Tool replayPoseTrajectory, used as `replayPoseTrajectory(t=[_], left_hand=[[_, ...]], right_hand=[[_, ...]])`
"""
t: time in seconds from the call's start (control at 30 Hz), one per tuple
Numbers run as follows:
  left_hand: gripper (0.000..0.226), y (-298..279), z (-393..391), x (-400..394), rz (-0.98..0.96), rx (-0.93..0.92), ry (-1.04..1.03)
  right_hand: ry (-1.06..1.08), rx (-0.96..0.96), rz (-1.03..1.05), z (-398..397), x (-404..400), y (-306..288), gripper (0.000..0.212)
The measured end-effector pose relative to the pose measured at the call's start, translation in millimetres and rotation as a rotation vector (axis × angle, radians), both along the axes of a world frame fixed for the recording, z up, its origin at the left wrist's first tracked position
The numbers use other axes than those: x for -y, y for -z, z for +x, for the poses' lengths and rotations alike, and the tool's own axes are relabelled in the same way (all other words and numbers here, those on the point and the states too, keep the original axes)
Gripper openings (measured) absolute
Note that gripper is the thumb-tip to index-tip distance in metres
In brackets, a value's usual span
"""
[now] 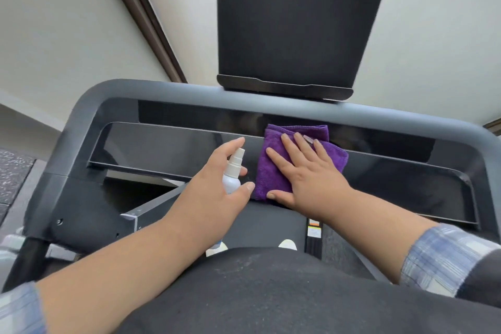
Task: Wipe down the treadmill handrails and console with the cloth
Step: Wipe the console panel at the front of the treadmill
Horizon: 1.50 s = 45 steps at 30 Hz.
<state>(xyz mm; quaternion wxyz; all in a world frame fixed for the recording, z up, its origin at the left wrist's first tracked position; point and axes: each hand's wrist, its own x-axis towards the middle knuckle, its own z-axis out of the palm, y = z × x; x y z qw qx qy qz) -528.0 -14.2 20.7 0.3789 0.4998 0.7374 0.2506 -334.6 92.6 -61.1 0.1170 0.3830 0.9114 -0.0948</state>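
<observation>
Purple cloth [273,171], folded, lies on the treadmill's glossy black console [168,149] near its middle. The right hand [306,173] presses it flat, palm down, fingers spread wide. The left hand [217,184], just beside it, is curled around a small white spray bottle [233,171], index finger lifted above the nozzle.

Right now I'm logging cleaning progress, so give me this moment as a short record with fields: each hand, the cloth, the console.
left hand: holds a small white spray bottle, nozzle up
right hand: flat, fingers spread, pressing on the cloth
cloth: purple, folded, lying on the console
console: glossy black panel
handrail: grey, no hand on it
screen: dark, above the console
</observation>
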Motion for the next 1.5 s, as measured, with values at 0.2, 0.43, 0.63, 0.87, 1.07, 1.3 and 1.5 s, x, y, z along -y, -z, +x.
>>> replayPoseTrajectory(t=[0.2, 0.43, 0.63, 0.87, 1.07, 1.3, 1.5], left_hand=[[0.068, 1.7, -53.8, 23.2, 0.007, 0.021, -0.061], [0.066, 6.2, -119.2, 66.2, 0.006, 0.046, -0.176], [0.065, 13.8, -145.8, 62.2, 0.034, 0.059, -0.132], [0.066, 6.5, -171.2, 58.7, 0.09, 0.07, -0.027], [0.065, 5.8, -208.1, 85.9, 0.046, 0.021, -0.061], [0.067, 4.3, -224.3, 103.4, 0.073, 0.004, -0.1], [0.064, -0.9, -231.7, 106.9, 0.105, 0.041, -0.091]], right_hand=[[-0.058, -0.029, -0.027, -102.5, 10.8, 4.6, 0.084], [-0.198, -0.009, 0.002, -240.6, 25.8, 6.0, 0.082], [-0.144, -0.062, -0.015, -224.0, 27.3, 6.4, 0.078], [-0.06, 0.045, 0.0, -193.0, 36.6, 3.9, 0.085], [-0.11, 0.04, 0.041, -270.1, 42.6, 6.3, 0.085], [-0.224, 0.09, 0.034, -344.9, 49.1, 5.1, 0.088], [-0.193, 0.05, 0.082, -275.6, 53.4, 10.3, 0.088]])
